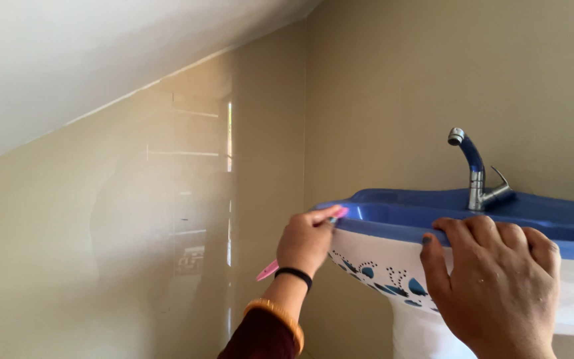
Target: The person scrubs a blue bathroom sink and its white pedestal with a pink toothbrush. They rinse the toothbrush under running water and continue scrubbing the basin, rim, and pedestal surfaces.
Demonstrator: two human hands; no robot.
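A wash basin with a blue rim (pixel 393 223) and a white underside painted with blue drops (pixel 393 272) hangs on the wall at the right. My left hand (pixel 305 240) is closed on a thin pink tool (pixel 267 270); its pink tip (pixel 341 213) touches the basin's left rim edge. A black band and an orange cuff circle that wrist. My right hand (pixel 493 282) grips the front rim, fingers curled over the blue edge. A chrome and blue tap (pixel 476 169) stands at the back of the basin.
Glossy beige tiled walls (pixel 167 219) meet in a corner just left of the basin. A white sloped ceiling (pixel 68 60) fills the upper left. The basin's white pedestal (pixel 420 332) runs down below.
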